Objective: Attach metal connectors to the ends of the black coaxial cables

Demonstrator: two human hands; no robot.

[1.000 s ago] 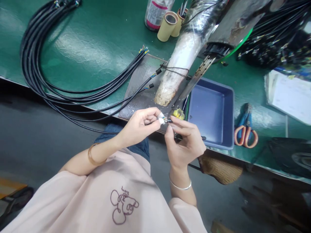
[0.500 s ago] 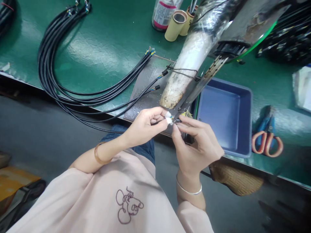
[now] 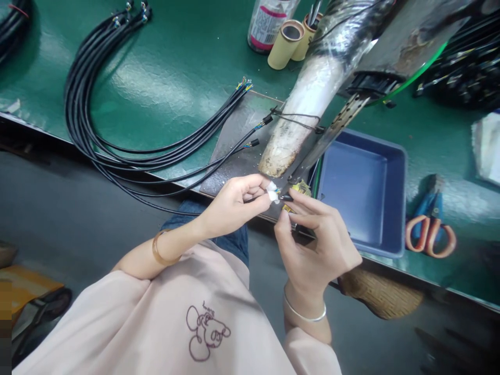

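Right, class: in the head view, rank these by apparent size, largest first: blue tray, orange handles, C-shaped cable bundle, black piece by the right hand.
C-shaped cable bundle
Blue tray
Orange handles
Black piece by the right hand

The person's left arm (image 3: pixel 189 230) angles forward, left hand (image 3: pixel 236 202) in a neat thumb-and-finger pinch, other fingers curled! Opposite, the right hand (image 3: pixel 318 239) tilts inward, thumb below forefinger, both hands' fingertips close together.

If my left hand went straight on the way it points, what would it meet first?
Beyond the wires your left hand pinches, probably the metal tip, then your right hand; depth is unclear.
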